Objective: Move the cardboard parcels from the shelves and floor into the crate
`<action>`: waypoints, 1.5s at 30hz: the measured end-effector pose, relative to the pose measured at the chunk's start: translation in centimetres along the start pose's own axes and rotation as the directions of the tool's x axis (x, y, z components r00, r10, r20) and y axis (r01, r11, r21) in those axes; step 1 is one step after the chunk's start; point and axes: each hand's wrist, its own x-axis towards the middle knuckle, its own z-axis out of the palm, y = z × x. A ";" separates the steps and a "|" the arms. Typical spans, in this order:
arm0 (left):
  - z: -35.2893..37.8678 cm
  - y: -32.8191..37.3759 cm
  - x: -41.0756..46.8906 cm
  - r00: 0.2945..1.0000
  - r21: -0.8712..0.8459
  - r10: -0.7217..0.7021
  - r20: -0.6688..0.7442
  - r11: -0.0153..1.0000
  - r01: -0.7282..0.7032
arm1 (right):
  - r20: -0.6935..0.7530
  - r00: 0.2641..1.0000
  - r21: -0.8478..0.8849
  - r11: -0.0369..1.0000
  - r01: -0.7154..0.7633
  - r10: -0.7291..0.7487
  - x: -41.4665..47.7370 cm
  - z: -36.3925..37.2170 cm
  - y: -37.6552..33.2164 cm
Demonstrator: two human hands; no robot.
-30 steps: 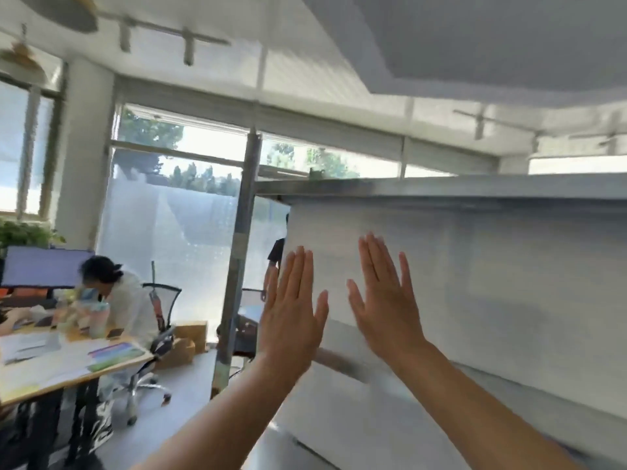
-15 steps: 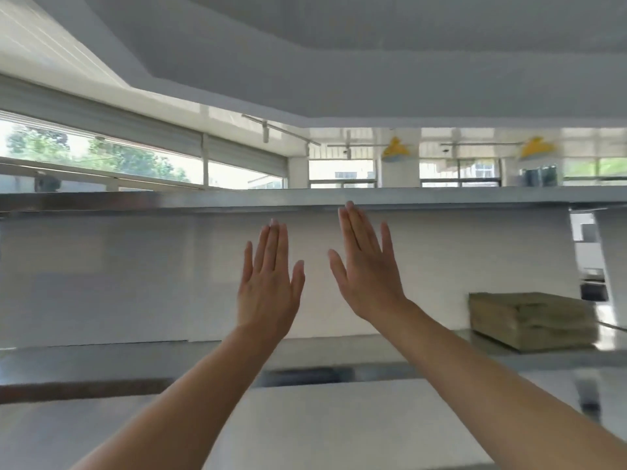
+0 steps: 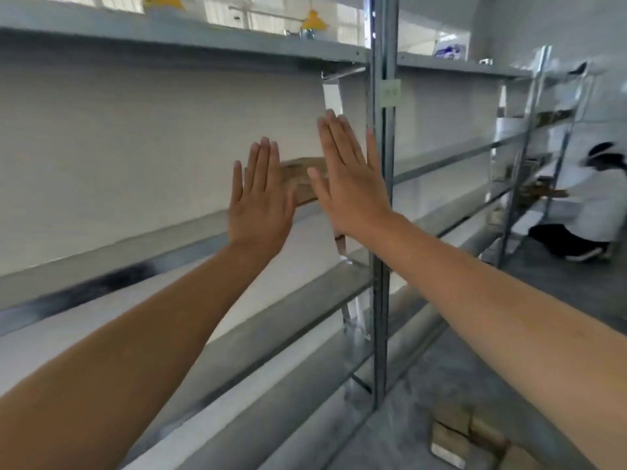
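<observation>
Both hands, left [image 3: 259,201] and right [image 3: 349,184], flat, empty, raised mid-frame flanking shelf parcel [image 3: 302,181], likely framing a two-sided grasp.

A cardboard parcel [image 3: 300,179] is seen on the metal shelf [image 3: 142,249], near its upright post [image 3: 381,198]. More parcels [image 3: 475,435] are laid on the floor [image 3: 441,368] near that post's foot.

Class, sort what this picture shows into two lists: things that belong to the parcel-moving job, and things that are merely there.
Part of the job:
cardboard parcel on the shelf
parcels on the floor
left hand, open
right hand, open

Merely there:
shelf upright
crouching person in white
yellow hanging lamps
</observation>
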 end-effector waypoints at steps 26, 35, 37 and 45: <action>30.8 26.1 2.6 0.811 -0.759 0.578 0.095 0.569 -0.316 | 0.269 0.655 -0.658 0.631 -0.411 0.706 -17.2 12.7 24.0; 35.5 34.7 3.8 0.760 -0.805 0.644 0.091 0.497 -0.325 | 0.256 0.534 -0.716 0.529 -0.456 0.806 -20.5 12.4 31.7; 36.8 37.0 4.0 0.755 -0.809 0.648 0.103 0.496 -0.315 | 0.264 0.524 -0.709 0.532 -0.463 0.809 -21.3 13.2 34.3; 44.7 46.8 3.7 0.722 -0.765 0.632 0.282 0.602 -0.228 | 0.380 0.456 -0.631 0.586 -0.509 0.805 -25.2 19.7 47.3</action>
